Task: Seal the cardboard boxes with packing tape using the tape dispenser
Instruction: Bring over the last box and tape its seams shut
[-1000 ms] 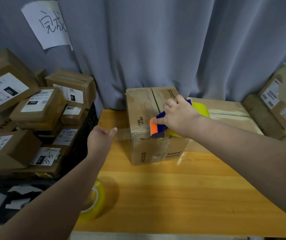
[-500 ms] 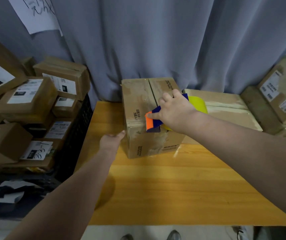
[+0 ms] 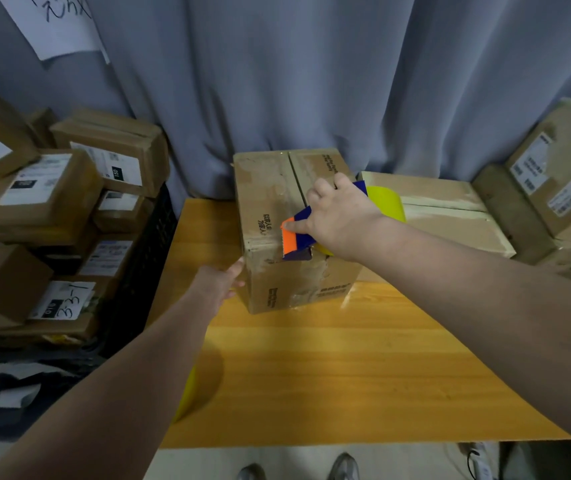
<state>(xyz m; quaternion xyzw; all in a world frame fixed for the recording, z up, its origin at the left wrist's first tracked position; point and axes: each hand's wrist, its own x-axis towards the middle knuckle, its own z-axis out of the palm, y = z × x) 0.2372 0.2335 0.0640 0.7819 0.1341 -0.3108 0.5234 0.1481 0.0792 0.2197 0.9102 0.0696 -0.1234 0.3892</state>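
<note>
Both hands are engaged with one cardboard box (image 3: 277, 216): the right hand (image 3: 337, 216) is clamped around the tape dispenser (image 3: 298, 239), while the left hand (image 3: 223, 282) is laid with fingers spread against the box's near left corner, nothing being held in it. Behind everything, a grey curtain (image 3: 311, 81) is hung, with a handwritten paper sheet (image 3: 55, 26) fixed at its upper left. The wooden surface (image 3: 329, 358) carries the box at its far edge, beside a flatter taped box (image 3: 450, 216) on the right. Stacked labelled parcels (image 3: 45, 209) are piled to the left, and more parcels (image 3: 561, 178) to the right. The dispenser, blue with an orange front plate and a yellow tape roll (image 3: 386, 202), is pressed on the box's top near the front edge, close to the centre seam. A second yellow roll (image 3: 185, 396) is partly hidden by the left forearm. Compared with half a second ago, the left hand has been brought into firmer contact with the box corner, and the dispenser has been kept at about the same spot.
</note>
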